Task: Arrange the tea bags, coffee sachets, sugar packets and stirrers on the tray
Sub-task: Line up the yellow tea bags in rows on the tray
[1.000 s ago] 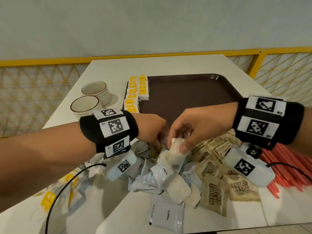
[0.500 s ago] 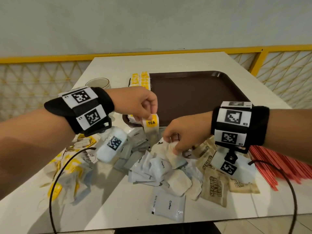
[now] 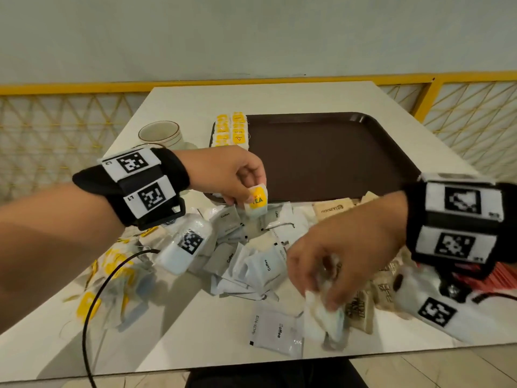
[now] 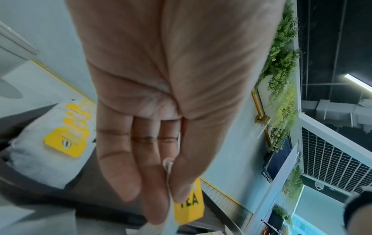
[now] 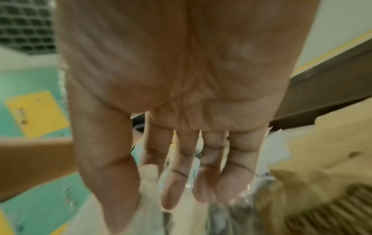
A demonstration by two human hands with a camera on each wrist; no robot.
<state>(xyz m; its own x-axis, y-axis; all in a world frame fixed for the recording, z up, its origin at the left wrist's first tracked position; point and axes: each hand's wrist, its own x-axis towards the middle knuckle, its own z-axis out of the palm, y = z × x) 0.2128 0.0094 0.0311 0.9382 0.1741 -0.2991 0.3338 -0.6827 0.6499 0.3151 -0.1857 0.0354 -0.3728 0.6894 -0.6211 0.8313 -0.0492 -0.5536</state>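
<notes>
My left hand (image 3: 246,189) pinches a tea bag (image 3: 256,203) by its top, yellow TEA tag (image 4: 189,205) facing me, just above the near left corner of the brown tray (image 3: 321,163). A row of yellow-tagged tea bags (image 3: 230,131) lies along the tray's left edge. My right hand (image 3: 327,292), blurred, hovers low over the front of the pile, thumb and fingertips (image 5: 175,190) pinching a pale tea bag (image 3: 324,315). White coffee sachets (image 3: 263,264), brown sugar packets (image 3: 361,306) and red stirrers (image 3: 498,278) lie on the table.
One ceramic cup (image 3: 159,133) stands left of the tray. Loose tea bags (image 3: 112,275) lie at the near left. A single coffee sachet (image 3: 275,329) sits close to the table's front edge. Yellow lattice railings border the table.
My left hand lifted a TEA-tagged bag out of the pile and carried it up towards the tray's near left corner. My right hand moved right and nearer the front edge with a pale bag.
</notes>
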